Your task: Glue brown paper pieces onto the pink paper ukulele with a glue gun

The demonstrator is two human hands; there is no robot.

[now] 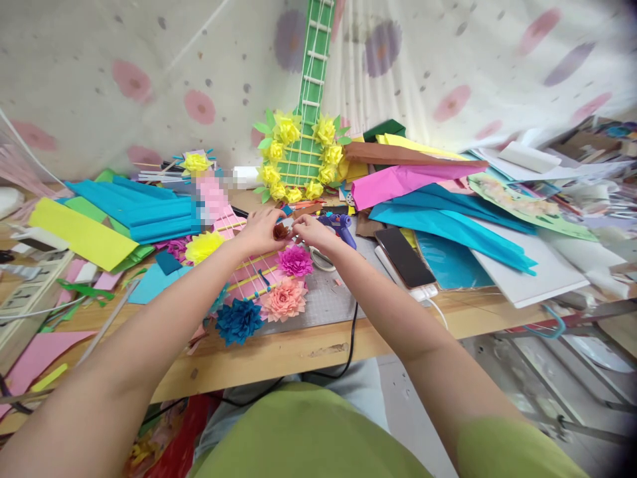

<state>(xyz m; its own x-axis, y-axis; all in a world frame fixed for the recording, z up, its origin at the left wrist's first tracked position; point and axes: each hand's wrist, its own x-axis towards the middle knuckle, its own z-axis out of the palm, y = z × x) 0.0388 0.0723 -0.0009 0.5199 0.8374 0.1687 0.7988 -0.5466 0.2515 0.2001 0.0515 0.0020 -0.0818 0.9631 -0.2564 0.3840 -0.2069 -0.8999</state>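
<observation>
My left hand [259, 230] is closed around a small brown paper flower [281, 231], its fingers curled at the flower's edge. Close on its right, my right hand [313, 232] has its fingers pinched together; what they hold is too small to tell. Both hands are over a pink paper guitar [239, 280] with yellow bars and white strings. Around its body sit a yellow flower [204, 247], a magenta flower [295, 260], a peach flower [283, 299] and a dark blue flower [239, 321]. A blue-purple glue gun [341, 229] lies just beyond my right hand.
A green paper guitar [301, 159] ringed with yellow flowers stands at the back. Blue paper sheets [134, 206] lie left; a pink sheet [413, 182] and other papers are stacked right. A phone [404, 257] rests near a white power strip. A black cable [353, 338] crosses the table edge.
</observation>
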